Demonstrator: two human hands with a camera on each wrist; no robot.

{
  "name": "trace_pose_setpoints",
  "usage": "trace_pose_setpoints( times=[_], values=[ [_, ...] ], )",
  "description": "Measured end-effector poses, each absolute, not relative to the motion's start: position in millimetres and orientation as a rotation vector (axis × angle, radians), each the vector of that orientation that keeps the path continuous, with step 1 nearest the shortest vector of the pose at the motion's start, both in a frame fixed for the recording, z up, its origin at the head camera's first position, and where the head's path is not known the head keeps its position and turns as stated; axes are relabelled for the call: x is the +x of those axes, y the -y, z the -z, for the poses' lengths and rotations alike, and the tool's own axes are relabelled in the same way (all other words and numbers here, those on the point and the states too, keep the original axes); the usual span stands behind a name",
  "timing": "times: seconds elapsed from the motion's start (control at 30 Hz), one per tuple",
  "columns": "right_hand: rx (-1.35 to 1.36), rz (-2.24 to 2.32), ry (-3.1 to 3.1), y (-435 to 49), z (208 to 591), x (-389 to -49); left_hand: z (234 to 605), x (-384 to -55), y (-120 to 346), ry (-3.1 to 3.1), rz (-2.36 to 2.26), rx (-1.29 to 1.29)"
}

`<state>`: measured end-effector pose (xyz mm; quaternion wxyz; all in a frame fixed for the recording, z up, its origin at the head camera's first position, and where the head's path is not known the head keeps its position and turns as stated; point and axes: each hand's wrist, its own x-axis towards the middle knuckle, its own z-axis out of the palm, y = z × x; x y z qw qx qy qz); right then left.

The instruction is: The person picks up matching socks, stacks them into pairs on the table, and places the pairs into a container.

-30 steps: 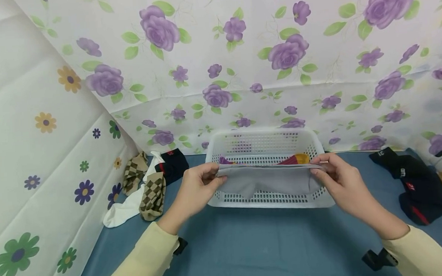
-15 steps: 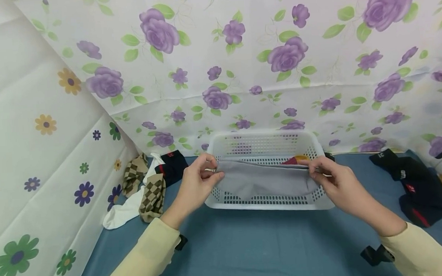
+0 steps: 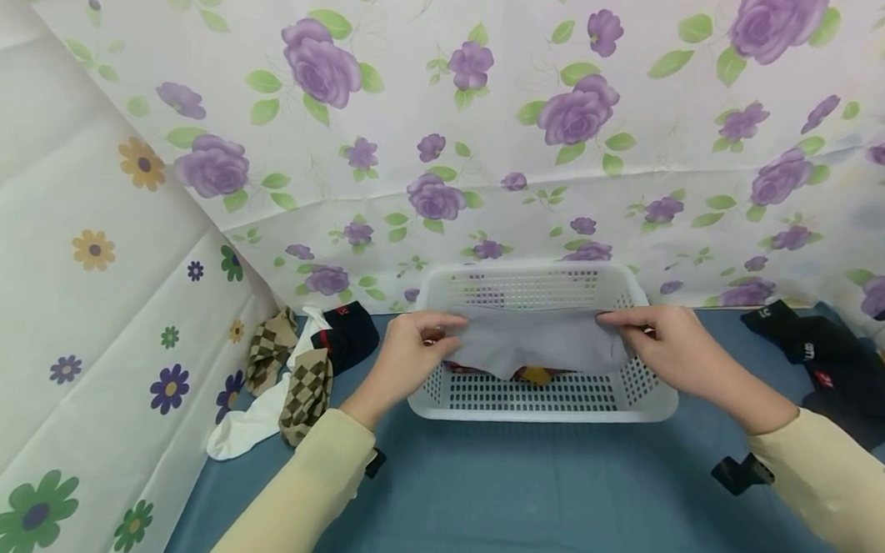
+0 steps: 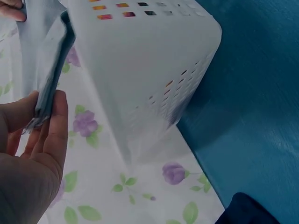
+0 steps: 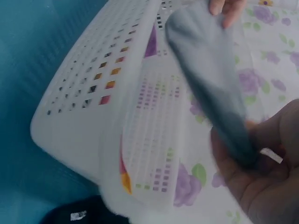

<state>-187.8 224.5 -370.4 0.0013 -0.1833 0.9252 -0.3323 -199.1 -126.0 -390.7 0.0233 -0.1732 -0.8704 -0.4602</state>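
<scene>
A piece of folded grey cloth is stretched sideways above the white perforated basket. My left hand pinches its left end between thumb and fingers; the left wrist view shows several layers at that edge of the cloth. At the other end my right hand pinches the cloth, blurred in the right wrist view. Below the cloth, something yellow and dark red shows inside the basket, mostly hidden. Purple fabric also shows through the basket in the right wrist view.
To the left lie checkered socks, a white sock and a black sock with red. Black socks lie at the right. Flowered sheeting rises behind the basket on the blue table cover.
The grey cloth has risen and tilted away from me over the basket, uncovering its front floor and the yellow thing there. Both hands have come slightly closer together.
</scene>
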Motion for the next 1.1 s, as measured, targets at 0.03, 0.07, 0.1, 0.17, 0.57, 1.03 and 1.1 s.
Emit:
trace_pose_setpoints(
  times=[0.03, 0.07, 0.1, 0.17, 0.57, 1.03, 1.1],
  values=[
    [-0.549, 1.030, -2.907, -223.5, 370.3, -189.0, 391.7, -201.7, 124.4, 2.712, 1.433, -0.530],
    [-0.535, 1.009, -2.916, -222.2, 370.3, -189.9, 392.4, -204.3, 123.1, 2.727, 1.440, -0.522],
    [-0.521, 0.994, -2.921, -220.9, 370.6, -190.8, 392.6, -206.6, 122.0, 2.739, 1.448, -0.513],
    [-0.508, 0.963, -2.946, -217.9, 371.4, -192.8, 392.9, -211.2, 120.7, 2.739, 1.469, -0.495],
    [-0.482, 0.730, -2.876, -212.9, 374.7, -232.4, 399.4, -235.9, 113.1, 2.925, 1.368, -0.384],
    [-0.501, 0.497, -2.847, -203.4, 392.9, -259.7, 403.1, -263.8, 96.7, 3.193, 1.057, -0.359],
    [-0.507, 0.473, -2.838, -201.9, 395.3, -263.0, 405.2, -266.1, 95.1, 3.197, 1.032, -0.364]
  ],
)
